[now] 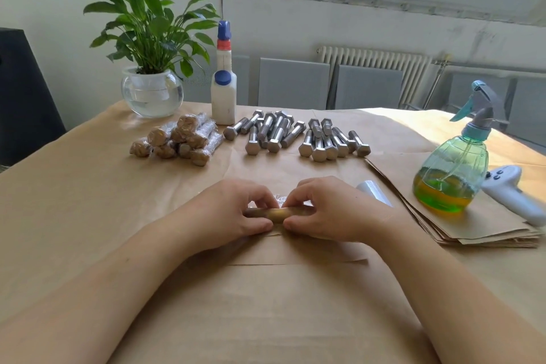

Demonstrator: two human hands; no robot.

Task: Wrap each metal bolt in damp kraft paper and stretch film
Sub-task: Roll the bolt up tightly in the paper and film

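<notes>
A paper-wrapped bolt [277, 213], likely heavy, stiff and slippery under film, is pinched at mid-length by the left hand [236, 213] and right hand [322, 210].

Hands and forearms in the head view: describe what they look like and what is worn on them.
Both forearms are bare up to the bottom edge of the picture, with no sleeves in view. The left hand and the right hand wear no gloves, and no rings, watch or bracelet show. The fingers are uncovered, with short nails as far as visible.
</notes>
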